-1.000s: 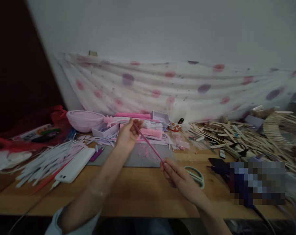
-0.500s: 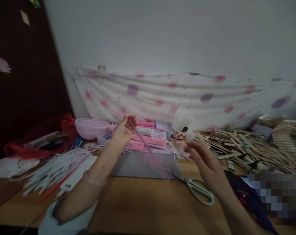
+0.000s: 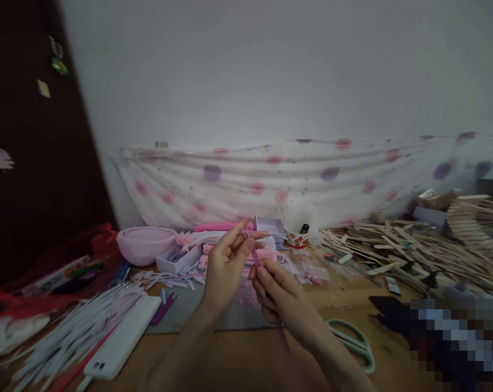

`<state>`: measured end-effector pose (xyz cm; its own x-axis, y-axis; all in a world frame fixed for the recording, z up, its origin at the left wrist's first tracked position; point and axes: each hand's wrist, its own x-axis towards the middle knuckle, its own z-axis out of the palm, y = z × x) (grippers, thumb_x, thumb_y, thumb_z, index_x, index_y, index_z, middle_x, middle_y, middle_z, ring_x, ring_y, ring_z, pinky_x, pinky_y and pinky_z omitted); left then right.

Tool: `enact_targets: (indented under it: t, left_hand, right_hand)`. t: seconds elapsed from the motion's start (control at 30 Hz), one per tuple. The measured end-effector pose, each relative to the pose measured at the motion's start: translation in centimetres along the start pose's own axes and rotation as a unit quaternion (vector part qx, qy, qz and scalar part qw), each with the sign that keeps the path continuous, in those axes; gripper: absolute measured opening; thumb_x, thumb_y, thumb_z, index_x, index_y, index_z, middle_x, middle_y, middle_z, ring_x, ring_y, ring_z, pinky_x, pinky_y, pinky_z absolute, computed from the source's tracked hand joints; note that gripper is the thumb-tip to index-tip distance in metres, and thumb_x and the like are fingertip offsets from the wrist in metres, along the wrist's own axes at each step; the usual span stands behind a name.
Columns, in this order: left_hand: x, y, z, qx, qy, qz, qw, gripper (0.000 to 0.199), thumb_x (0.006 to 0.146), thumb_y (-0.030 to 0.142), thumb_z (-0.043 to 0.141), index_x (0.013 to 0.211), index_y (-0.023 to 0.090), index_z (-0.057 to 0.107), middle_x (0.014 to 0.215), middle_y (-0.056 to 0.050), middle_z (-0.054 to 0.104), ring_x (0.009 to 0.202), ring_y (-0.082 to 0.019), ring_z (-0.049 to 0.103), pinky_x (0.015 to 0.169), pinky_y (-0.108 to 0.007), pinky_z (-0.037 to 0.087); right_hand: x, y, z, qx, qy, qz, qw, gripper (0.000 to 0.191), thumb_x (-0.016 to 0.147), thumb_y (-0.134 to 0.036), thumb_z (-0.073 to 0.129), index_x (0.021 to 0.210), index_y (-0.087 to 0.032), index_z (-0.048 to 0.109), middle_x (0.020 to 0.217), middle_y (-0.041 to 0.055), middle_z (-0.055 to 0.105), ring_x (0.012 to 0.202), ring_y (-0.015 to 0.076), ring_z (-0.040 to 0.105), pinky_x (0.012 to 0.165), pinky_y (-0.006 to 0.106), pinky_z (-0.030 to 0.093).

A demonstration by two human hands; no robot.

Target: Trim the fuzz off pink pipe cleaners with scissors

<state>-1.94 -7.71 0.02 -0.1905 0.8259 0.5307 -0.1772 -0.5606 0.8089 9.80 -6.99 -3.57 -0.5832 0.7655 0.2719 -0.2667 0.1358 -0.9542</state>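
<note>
Above the flat grey mat [image 3: 181, 310] on the brown wooden table [image 3: 230, 362], the left hand [image 3: 226, 269] pinches the upper end of a thin pink-purple strand [image 3: 256, 257], its fingers partly spread, while the right hand [image 3: 281, 288] is closed around it just below, a blurred tail hanging beneath. Both hands partly hide the soft pink bundles [image 3: 269, 254] behind them, and the right forearm covers part of the pale-green-handled scissors [image 3: 355, 344]. To the left lie a white rectangular phone [image 3: 126, 337] and long whitish strips [image 3: 77, 326], with a round pink bowl [image 3: 146, 245] farther back; flat wooden sticks [image 3: 393, 245] heap up at right.
</note>
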Motion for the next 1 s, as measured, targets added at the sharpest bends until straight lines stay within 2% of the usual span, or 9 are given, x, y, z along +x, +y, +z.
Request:
enact_targets:
  t: [0.13, 0.2, 0.37, 0.5, 0.63, 0.73, 0.87, 1.0]
  left_hand:
    - [-0.2, 0.0, 0.2, -0.02, -0.012, 0.001, 1.0, 0.055, 0.079, 0.021, 0.066, 0.132, 0.024, 0.048, 0.114, -0.009, 0.068, 0.082, -0.017, 0.07, 0.075, -0.027, 0.053]
    - [-0.2, -0.1, 0.4, -0.02, -0.013, 0.005, 1.0, 0.052, 0.079, 0.021, 0.066, 0.129, 0.023, 0.05, 0.119, -0.011, 0.066, 0.082, -0.017, 0.07, 0.076, -0.027, 0.053]
    - [-0.2, -0.4, 0.8, -0.021, -0.038, -0.015, 0.999, 0.036, 0.079, 0.019, 0.066, 0.114, 0.019, 0.056, 0.115, -0.01, 0.067, 0.082, -0.016, 0.07, 0.074, -0.026, 0.054]
    - [-0.3, -0.5, 1.1, -0.04, -0.047, -0.037, 0.997, 0.041, 0.075, 0.017, 0.07, 0.113, 0.021, 0.055, 0.115, -0.009, 0.066, 0.085, -0.017, 0.069, 0.075, -0.026, 0.055]
    - [-0.2, -0.6, 1.2, -0.046, -0.049, -0.024, 0.997, 0.047, 0.073, 0.015, 0.071, 0.117, 0.021, 0.055, 0.12, -0.009, 0.064, 0.094, -0.017, 0.067, 0.081, -0.027, 0.054]
    - [-0.1, -0.7, 1.1, -0.034, -0.055, -0.019, 0.998, 0.044, 0.076, 0.016, 0.068, 0.118, 0.02, 0.054, 0.111, -0.007, 0.068, 0.095, -0.016, 0.067, 0.083, -0.026, 0.052]
    - [-0.2, -0.3, 1.0, 0.009, -0.081, -0.003, 0.997, 0.035, 0.079, 0.02, 0.066, 0.113, 0.018, 0.059, 0.096, -0.005, 0.074, 0.093, -0.016, 0.067, 0.082, -0.024, 0.051]
    - [-0.4, 0.0, 0.9, 0.03, -0.079, 0.008, 0.996, 0.025, 0.085, 0.028, 0.06, 0.107, 0.017, 0.064, 0.095, -0.006, 0.074, 0.092, -0.015, 0.068, 0.08, -0.022, 0.051]
  right_hand:
    - [-0.3, -0.2, -0.7, 0.016, -0.009, 0.004, 1.0, 0.041, 0.081, -0.061, 0.055, 0.082, -0.021, 0.044, 0.058, -0.0098, 0.034, 0.042, 0.0036, 0.021, 0.035, 0.015, 0.015]
    - [-0.3, -0.2, -1.0, 0.034, -0.013, 0.007, 0.999, 0.04, 0.082, -0.06, 0.054, 0.083, -0.022, 0.044, 0.056, -0.0106, 0.031, 0.041, 0.0039, 0.018, 0.035, 0.016, 0.013]
    - [-0.7, 0.1, -1.5, 0.043, -0.004, 0.007, 0.999, 0.038, 0.085, -0.059, 0.052, 0.083, -0.022, 0.043, 0.054, -0.0114, 0.029, 0.04, 0.0037, 0.015, 0.035, 0.016, 0.012]
    - [-0.7, 0.0, -1.4, 0.032, 0.007, 0.004, 0.999, 0.039, 0.084, -0.059, 0.052, 0.08, -0.022, 0.04, 0.054, -0.0112, 0.03, 0.04, 0.004, 0.018, 0.036, 0.016, 0.014]
    - [-0.4, -0.4, -1.2, 0.031, 0.01, -0.01, 0.999, 0.04, 0.083, -0.059, 0.054, 0.079, -0.022, 0.039, 0.056, -0.0108, 0.032, 0.041, 0.0037, 0.019, 0.036, 0.016, 0.014]
    - [-0.1, -0.6, -1.1, 0.026, 0.003, -0.028, 0.999, 0.041, 0.083, -0.06, 0.053, 0.077, -0.022, 0.037, 0.056, -0.011, 0.03, 0.041, 0.0036, 0.018, 0.036, 0.016, 0.013]
    - [0.0, -1.1, -0.9, 0.011, -0.004, -0.044, 0.999, 0.039, 0.084, -0.06, 0.052, 0.083, -0.023, 0.04, 0.055, -0.0115, 0.027, 0.042, 0.0046, 0.018, 0.036, 0.017, 0.015]
    - [0.0, -1.9, -0.8, -0.005, -0.002, -0.054, 0.999, 0.035, 0.086, -0.057, 0.051, 0.086, -0.022, 0.042, 0.056, -0.0109, 0.028, 0.042, 0.0049, 0.019, 0.037, 0.018, 0.017]
